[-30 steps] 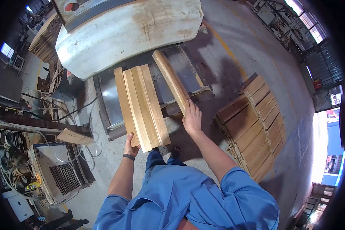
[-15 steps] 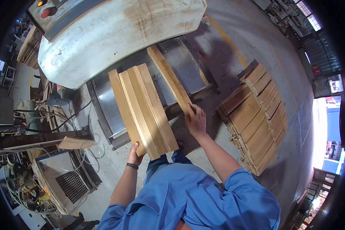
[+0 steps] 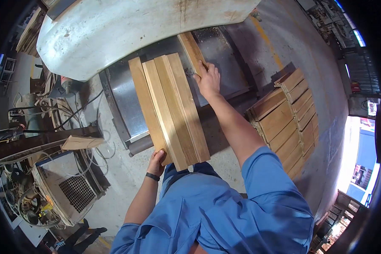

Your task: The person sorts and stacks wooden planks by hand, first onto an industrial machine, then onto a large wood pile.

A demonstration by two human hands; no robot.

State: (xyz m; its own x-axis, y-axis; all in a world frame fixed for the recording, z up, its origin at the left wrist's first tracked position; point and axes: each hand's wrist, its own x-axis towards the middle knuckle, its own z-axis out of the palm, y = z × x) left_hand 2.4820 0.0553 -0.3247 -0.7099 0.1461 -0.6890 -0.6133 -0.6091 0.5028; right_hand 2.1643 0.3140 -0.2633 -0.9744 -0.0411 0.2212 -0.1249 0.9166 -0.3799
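Observation:
My left hand (image 3: 156, 162) grips the near left corner of a set of wooden boards (image 3: 178, 110), thumb on top. Several boards lie side by side in it, spanning from the metal machine bed (image 3: 129, 101) back toward my body. Farther forward, my right hand (image 3: 208, 81) is closed on the near end of a single wooden board (image 3: 191, 46). The far end of this board disappears beneath the white machine hood (image 3: 135, 34). My right fingers curl over its end, with the underside of the grip hidden.
A stack of wooden boards (image 3: 279, 122) stands on the floor to the right. At the left are a crate-like box with a black grid (image 3: 77, 190), hoses and a dark cable (image 3: 84, 106). Another person's dark-clad legs (image 3: 82, 237) show at the lower left.
My right hand has moved forward, and the single board has slid farther under the hood. My left hand still holds the set of boards, and the view has shifted slightly.

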